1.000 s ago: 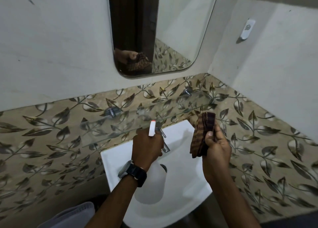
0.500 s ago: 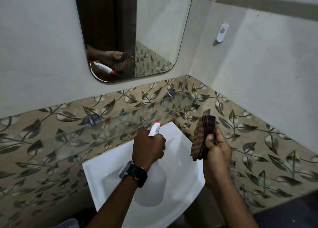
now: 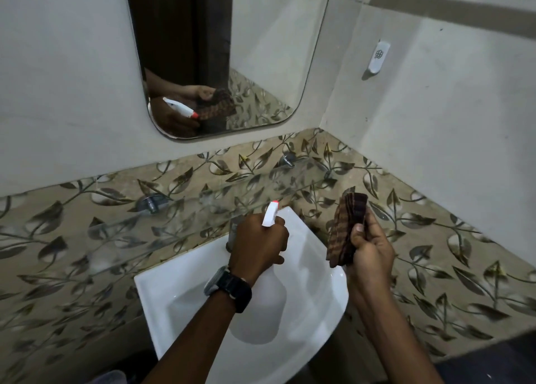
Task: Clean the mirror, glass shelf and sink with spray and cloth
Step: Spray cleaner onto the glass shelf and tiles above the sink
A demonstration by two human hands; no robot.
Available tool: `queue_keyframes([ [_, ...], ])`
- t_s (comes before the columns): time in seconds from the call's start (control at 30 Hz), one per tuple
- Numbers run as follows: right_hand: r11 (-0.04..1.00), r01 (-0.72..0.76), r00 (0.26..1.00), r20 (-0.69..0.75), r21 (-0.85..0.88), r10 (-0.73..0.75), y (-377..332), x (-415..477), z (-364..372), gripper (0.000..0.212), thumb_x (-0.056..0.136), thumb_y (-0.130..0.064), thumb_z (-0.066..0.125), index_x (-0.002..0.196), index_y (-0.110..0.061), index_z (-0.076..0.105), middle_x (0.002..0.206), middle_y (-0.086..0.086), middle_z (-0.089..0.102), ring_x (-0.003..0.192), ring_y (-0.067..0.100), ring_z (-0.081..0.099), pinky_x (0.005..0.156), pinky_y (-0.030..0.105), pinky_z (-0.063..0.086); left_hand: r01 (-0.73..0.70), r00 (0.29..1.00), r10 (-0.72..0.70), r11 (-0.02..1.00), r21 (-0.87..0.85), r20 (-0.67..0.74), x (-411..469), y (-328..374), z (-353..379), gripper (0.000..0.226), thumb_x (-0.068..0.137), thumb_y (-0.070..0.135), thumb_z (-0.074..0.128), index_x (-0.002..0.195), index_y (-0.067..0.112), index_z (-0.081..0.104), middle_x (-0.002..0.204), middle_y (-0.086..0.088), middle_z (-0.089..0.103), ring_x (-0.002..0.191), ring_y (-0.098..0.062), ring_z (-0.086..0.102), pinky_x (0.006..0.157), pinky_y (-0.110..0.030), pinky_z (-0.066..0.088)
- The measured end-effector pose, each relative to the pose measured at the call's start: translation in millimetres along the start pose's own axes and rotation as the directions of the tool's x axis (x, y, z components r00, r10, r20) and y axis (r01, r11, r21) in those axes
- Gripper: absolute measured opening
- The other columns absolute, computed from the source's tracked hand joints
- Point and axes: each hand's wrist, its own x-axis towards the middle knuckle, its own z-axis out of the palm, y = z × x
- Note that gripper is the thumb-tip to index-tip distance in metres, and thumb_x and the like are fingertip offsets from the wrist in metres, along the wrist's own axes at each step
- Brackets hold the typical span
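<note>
Two hands work over one white sink [image 3: 327, 270], and the count is short: one spray bottle, one cloth, one mirror, one glass shelf, one tap, one wall hook. Starting at the left, the glass shelf [image 3: 121, 233] runs along the leaf-patterned tiles [image 3: 58, 273], held by two metal brackets [image 3: 149, 204], one left of the sink and one near the corner. Above it hangs the mirror [image 3: 261, 50], reflecting both hands, the bottle and the cloth. The left hand [image 3: 256, 244], with a black watch [image 3: 230, 288] on its wrist, is curled tight around the neck of the spray bottle [image 3: 270, 214] — its white nozzle with a red tip points up towards the mirror, and the pale body hangs below the fist over the basin. The tap [image 3: 233, 230] is mostly hidden behind that hand. To the right, the right hand [image 3: 369, 250] pinches the folded brown checked cloth [image 3: 346, 227] between thumb and fingers, upright, just beside the sink's right edge. One small white hook [image 3: 378, 56] sits on the side wall.

Compared with half a second earlier, the view has shifted — the mirror and sink sit further right in the frame, and more of the reflected hands shows. Both hands keep their grips and much the same places.
</note>
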Motion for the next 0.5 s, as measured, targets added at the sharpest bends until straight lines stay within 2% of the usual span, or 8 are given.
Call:
queue_keyframes([
  [0.07, 0.997, 0.028, 1.0, 0.009, -0.066, -0.028, 0, 19, 11, 0.046, 0.104, 0.001, 0.048, 0.142, -0.022, 0.06, 0.129, 0.001, 0.073, 0.126, 0.033, 0.065, 0.107, 0.053, 0.052, -0.028, 1.0, 0.028, 1.0, 0.003, -0.015, -1, -5, -13, 0.012, 0.083, 0.004, 0.067, 0.085, 0.011, 0.076, 0.051, 0.001, 0.066, 0.045, -0.015, 0.062, 0.045, -0.024, 0.051],
  [0.13, 0.974, 0.107, 0.994, 0.045, -0.2, -0.1, 0, 44, 28, 0.046, 0.104, 0.0, 0.048, 0.144, -0.02, 0.058, 0.135, -0.003, 0.069, 0.129, 0.024, 0.063, 0.111, 0.046, 0.05, -0.06, 0.996, 0.059, 0.998, -0.007, -0.073, -4, -7, -28, 0.014, 0.082, 0.005, 0.068, 0.082, 0.017, 0.075, 0.049, 0.004, 0.066, 0.047, -0.018, 0.065, 0.043, -0.025, 0.05],
  [0.2, 0.91, 0.208, 0.977, 0.128, -0.359, -0.173, 2, 78, 52, 0.047, 0.103, -0.002, 0.048, 0.146, -0.019, 0.056, 0.141, 0.002, 0.065, 0.127, 0.019, 0.061, 0.114, 0.043, 0.046, -0.072, 0.986, 0.068, 0.997, -0.022, -0.153, -7, -6, -45, 0.011, 0.081, 0.009, 0.07, 0.081, 0.018, 0.077, 0.055, 0.001, 0.073, 0.048, -0.016, 0.068, 0.044, -0.029, 0.055],
  [0.27, 0.799, 0.309, 0.949, 0.223, -0.516, -0.223, 3, 113, 76, 0.046, 0.103, -0.007, 0.048, 0.146, -0.021, 0.056, 0.145, 0.005, 0.062, 0.127, 0.02, 0.059, 0.114, 0.038, 0.044, -0.071, 0.975, 0.057, 0.996, -0.058, -0.213, -10, -3, -64, 0.012, 0.083, 0.007, 0.07, 0.083, 0.017, 0.078, 0.055, 0.004, 0.073, 0.046, -0.01, 0.066, 0.043, -0.028, 0.056],
  [0.37, 0.578, 0.476, 0.878, 0.393, -0.662, -0.273, 8, 159, 110, 0.046, 0.103, -0.005, 0.048, 0.148, -0.012, 0.053, 0.149, 0.008, 0.057, 0.139, 0.026, 0.052, 0.109, 0.016, 0.033, -0.06, 0.956, 0.024, 0.991, -0.116, -0.293, -15, 3, -92, 0.019, 0.068, 0.013, 0.067, 0.082, 0.018, 0.078, 0.063, 0.009, 0.077, 0.047, -0.006, 0.066, 0.042, -0.024, 0.053],
  [0.4, 0.5, 0.528, 0.847, 0.467, -0.686, -0.254, 12, 171, 118, 0.047, 0.103, -0.004, 0.048, 0.149, -0.01, 0.051, 0.151, 0.011, 0.055, 0.141, 0.028, 0.05, 0.11, 0.017, 0.033, -0.059, 0.948, 0.016, 0.99, -0.125, -0.319, -17, 4, -100, 0.023, 0.063, 0.017, 0.064, 0.081, 0.02, 0.079, 0.066, 0.006, 0.078, 0.048, -0.006, 0.066, 0.042, -0.023, 0.053],
  [0.43, 0.425, 0.568, 0.818, 0.54, -0.705, -0.199, 16, 181, 123, 0.047, 0.103, -0.006, 0.048, 0.15, -0.009, 0.049, 0.151, 0.014, 0.054, 0.141, 0.03, 0.049, 0.113, 0.024, 0.036, -0.06, 0.94, 0.012, 0.99, -0.129, -0.34, -19, 5, -108, 0.027, 0.061, 0.019, 0.063, 0.082, 0.02, 0.079, 0.068, 0.002, 0.078, 0.049, -0.006, 0.066, 0.043, -0.023, 0.053],
  [0.5, 0.284, 0.611, 0.779, 0.626, -0.739, -0.047, 24, 192, 132, 0.042, 0.106, -0.02, 0.048, 0.147, -0.01, 0.05, 0.147, 0.019, 0.058, 0.136, 0.036, 0.054, 0.109, 0.039, 0.043, -0.069, 0.927, 0.015, 0.989, -0.133, -0.374, -22, 4, -121, 0.027, 0.061, 0.02, 0.061, 0.082, 0.021, 0.079, 0.073, -0.003, 0.078, 0.053, -0.006, 0.066, 0.045, -0.025, 0.054],
])
